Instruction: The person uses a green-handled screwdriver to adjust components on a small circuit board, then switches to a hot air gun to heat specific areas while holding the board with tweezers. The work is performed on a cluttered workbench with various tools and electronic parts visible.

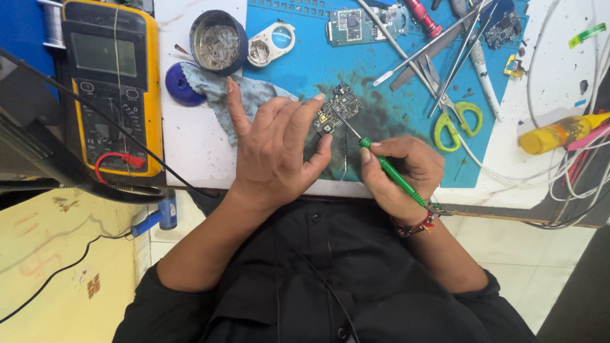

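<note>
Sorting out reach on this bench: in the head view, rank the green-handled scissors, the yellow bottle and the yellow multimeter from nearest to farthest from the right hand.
From the right hand:
1. Green-handled scissors, just above it on the blue mat.
2. Yellow bottle, farther out at the right edge.
3. Yellow multimeter, far left, beyond the left hand.

A yellow multimeter (pixel 113 89) lies well to the left of the left hand (pixel 273 152), with a grey rectangular screen (pixel 104 54) in its dark face. Far right of the right hand (pixel 403 168), a small green label strip (pixel 587 35) lies on the white tabletop (pixel 190 136).
</note>
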